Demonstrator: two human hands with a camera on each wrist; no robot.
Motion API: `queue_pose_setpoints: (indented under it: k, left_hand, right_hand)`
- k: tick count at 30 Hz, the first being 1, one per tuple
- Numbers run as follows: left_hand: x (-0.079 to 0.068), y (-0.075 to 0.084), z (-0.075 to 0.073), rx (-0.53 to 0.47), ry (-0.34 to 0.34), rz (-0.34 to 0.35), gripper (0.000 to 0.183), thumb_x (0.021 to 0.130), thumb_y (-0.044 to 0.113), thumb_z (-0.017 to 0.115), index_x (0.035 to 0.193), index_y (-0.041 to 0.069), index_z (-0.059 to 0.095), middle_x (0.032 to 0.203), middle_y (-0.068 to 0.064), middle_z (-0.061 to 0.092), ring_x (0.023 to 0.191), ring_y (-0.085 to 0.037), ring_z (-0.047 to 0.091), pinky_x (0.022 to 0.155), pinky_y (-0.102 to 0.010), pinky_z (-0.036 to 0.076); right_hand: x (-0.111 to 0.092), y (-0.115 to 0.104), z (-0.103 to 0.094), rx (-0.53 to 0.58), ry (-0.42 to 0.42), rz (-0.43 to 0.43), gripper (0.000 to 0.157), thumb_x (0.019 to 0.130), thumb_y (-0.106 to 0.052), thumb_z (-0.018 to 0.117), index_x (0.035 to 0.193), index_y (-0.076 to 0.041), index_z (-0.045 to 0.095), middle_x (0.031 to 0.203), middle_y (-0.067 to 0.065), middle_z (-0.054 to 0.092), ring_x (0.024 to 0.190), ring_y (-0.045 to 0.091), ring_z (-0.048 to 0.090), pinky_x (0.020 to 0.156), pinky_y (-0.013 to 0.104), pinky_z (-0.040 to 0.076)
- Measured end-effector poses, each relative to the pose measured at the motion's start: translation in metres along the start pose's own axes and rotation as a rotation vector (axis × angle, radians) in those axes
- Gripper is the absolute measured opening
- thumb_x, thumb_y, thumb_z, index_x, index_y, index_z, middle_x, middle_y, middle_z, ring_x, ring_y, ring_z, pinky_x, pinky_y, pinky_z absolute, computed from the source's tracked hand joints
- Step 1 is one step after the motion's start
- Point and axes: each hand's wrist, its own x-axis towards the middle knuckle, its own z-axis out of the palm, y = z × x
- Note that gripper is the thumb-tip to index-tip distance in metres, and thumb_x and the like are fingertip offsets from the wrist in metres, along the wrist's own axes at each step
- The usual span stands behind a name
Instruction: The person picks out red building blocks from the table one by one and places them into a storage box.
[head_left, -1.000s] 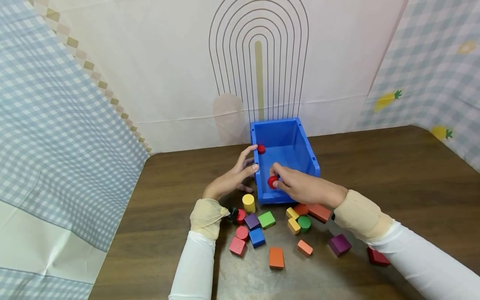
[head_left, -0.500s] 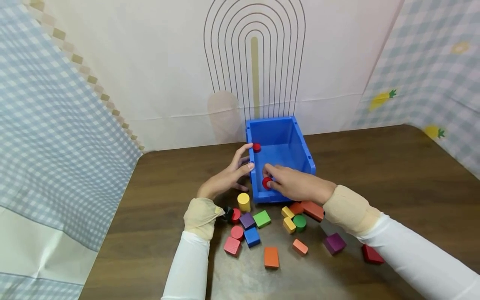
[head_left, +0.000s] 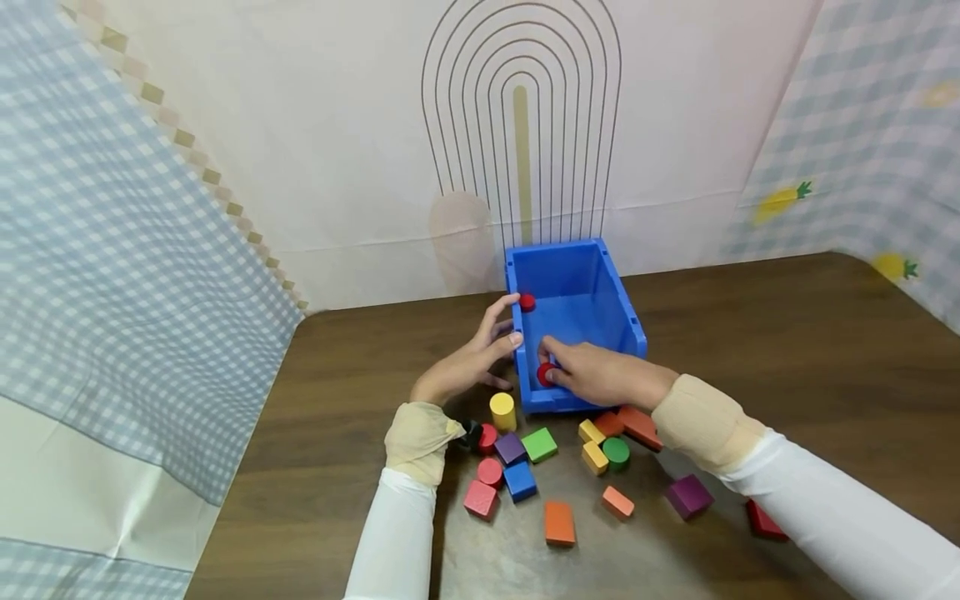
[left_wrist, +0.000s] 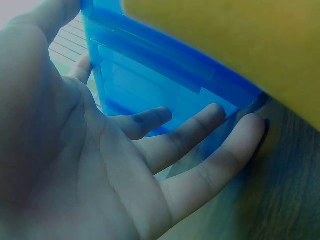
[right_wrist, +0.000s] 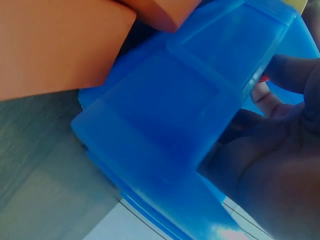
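A blue plastic bin [head_left: 633, 329] stands on the table near the back wall. My right hand [head_left: 596, 372] reaches over its front wall and pinches a red round block [head_left: 544, 374] low inside, near the front left corner. Another red round block [head_left: 527, 302] lies in the bin by the left wall. My left hand [head_left: 472, 354] is at the bin's left side with fingers spread, thumb and index fingertips at the rim. In the left wrist view the other fingers of the left hand [left_wrist: 100, 145] lie along the bin's outer wall [left_wrist: 145, 75].
In front of the bin lie several loose blocks: a yellow cylinder [head_left: 502, 411], a green block [head_left: 539, 445], a blue block [head_left: 520, 481], an orange block [head_left: 559, 523], a green cylinder [head_left: 616, 452] and a purple block [head_left: 689, 497]. A patterned cloth [head_left: 360, 167] hangs behind the table.
My right hand has sunk slightly lower in the bin with the red round block. The left hand stays at the bin's left rim. The head view has shifted a little.
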Motion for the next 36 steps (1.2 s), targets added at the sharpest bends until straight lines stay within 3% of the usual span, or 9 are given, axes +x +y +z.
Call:
queue_pose_setpoints:
  k: [7, 17, 25, 36]
  left_hand:
    - [0.002, -0.002, 0.002, 0.006, 0.016, 0.007, 0.066, 0.104, 0.062, 0.05, 0.158, 0.058, 0.013, 0.172, -0.006, 0.014, 0.15, -0.042, 0.035, 0.092, -0.06, 0.059]
    - [0.0, -0.001, 0.003, -0.018, -0.002, 0.001, 0.063, 0.109, 0.045, 0.047, 0.16, 0.055, 0.011, 0.173, -0.011, 0.008, 0.155, -0.041, 0.025, 0.095, -0.063, 0.057]
    - [0.0, 0.0, 0.002, -0.007, 0.011, -0.008, 0.063, 0.108, 0.048, 0.047, 0.159, 0.056, 0.011, 0.173, -0.012, 0.008, 0.154, -0.042, 0.026, 0.095, -0.063, 0.056]
    - [0.001, -0.001, 0.003, -0.023, -0.001, 0.008, 0.065, 0.109, 0.045, 0.046, 0.162, 0.053, 0.009, 0.173, -0.009, 0.009, 0.155, -0.039, 0.026, 0.095, -0.064, 0.056]
  right_hand:
    - [0.002, 0.0, -0.001, 0.008, 0.003, 0.029, 0.011, 0.112, -0.017, 0.052, 0.12, -0.011, 0.047, 0.084, 0.006, 0.056, 0.079, 0.02, 0.062, 0.07, 0.032, 0.052]
    - [0.012, -0.002, -0.001, -0.044, 0.002, 0.079, 0.011, 0.107, -0.017, 0.062, 0.114, -0.008, 0.06, 0.092, 0.006, 0.063, 0.082, 0.019, 0.061, 0.073, 0.033, 0.051]
    - [0.019, -0.002, 0.001, -0.06, 0.02, 0.121, 0.016, 0.105, -0.018, 0.067, 0.116, -0.007, 0.071, 0.096, 0.006, 0.069, 0.084, 0.021, 0.065, 0.081, 0.038, 0.059]
    - [0.026, -0.005, 0.004, -0.071, 0.008, 0.197, 0.017, 0.105, -0.02, 0.068, 0.115, -0.008, 0.076, 0.097, 0.005, 0.072, 0.085, 0.02, 0.066, 0.084, 0.04, 0.059]
